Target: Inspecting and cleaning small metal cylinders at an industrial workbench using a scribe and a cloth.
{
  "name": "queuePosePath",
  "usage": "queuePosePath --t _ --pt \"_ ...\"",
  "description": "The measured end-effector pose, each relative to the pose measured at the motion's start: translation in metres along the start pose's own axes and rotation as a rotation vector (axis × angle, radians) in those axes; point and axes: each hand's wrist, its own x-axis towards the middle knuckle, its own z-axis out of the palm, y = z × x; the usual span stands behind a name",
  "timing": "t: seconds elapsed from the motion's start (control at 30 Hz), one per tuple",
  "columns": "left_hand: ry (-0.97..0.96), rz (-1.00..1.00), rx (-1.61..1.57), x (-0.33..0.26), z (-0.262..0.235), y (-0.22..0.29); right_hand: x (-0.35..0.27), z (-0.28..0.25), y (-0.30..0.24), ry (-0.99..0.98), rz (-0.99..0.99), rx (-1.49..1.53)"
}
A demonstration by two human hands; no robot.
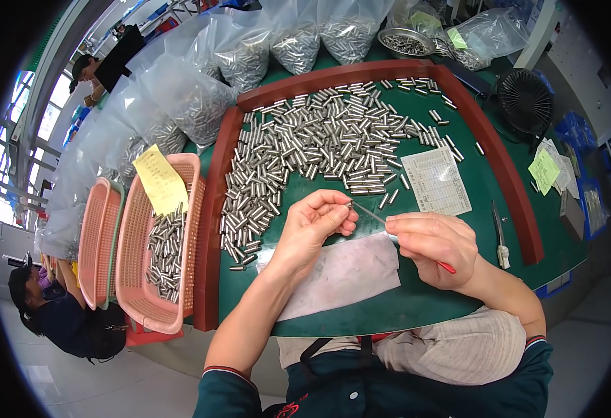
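My left hand [312, 226] is closed, pinching a small metal pin [350, 205] between thumb and fingertips; most of the pin is hidden. In my right hand [434, 247] is a slim rod-like tool [369, 213] with a thin metal shaft. Its red end [447, 267] sticks out below the palm, and its tip meets the pin or lies right beside it. A pale, stained cloth [347, 268] lies on the green table under both hands. Beyond them spreads a large heap of short metal pins [319, 132].
A dark red frame [514, 188] borders the work area. Inside it lie a printed sheet [436, 181] and tweezers [498, 233]. Pink baskets [195, 244] stand left, one holding pins. Filled plastic bags [243, 56] line the back; a black fan [525, 101] stands right. Two people are at left.
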Motion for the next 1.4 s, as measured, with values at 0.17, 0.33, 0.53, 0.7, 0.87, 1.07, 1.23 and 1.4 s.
queuePosePath --t 0.17,0.33,0.53,0.7,0.87,1.07,1.23,1.4 --pt "-0.003 0.007 0.023 0.000 0.000 0.000 0.000 0.001 0.000 -0.014 -0.004 0.001" --pt "-0.004 0.026 0.083 -0.001 0.000 0.000 0.000 0.001 0.001 -0.040 -0.013 -0.004" --pt "0.042 0.129 0.215 -0.002 0.007 0.001 -0.002 -0.002 0.000 -0.080 -0.069 -0.014" --pt "0.195 0.226 0.275 -0.003 0.010 0.000 0.001 -0.003 -0.002 -0.138 -0.137 -0.052" --pt "0.156 0.159 0.121 0.001 -0.006 0.002 0.003 -0.011 -0.007 -0.191 -0.012 0.032" --pt "0.030 0.024 -0.001 0.002 -0.003 0.000 0.000 -0.005 -0.002 -0.141 -0.010 0.014" --pt "0.039 0.033 0.009 0.002 -0.003 -0.001 0.000 0.001 0.001 -0.078 -0.037 0.026" --pt "0.032 0.036 0.023 0.002 -0.002 0.000 0.001 0.001 0.001 -0.088 -0.033 0.017"
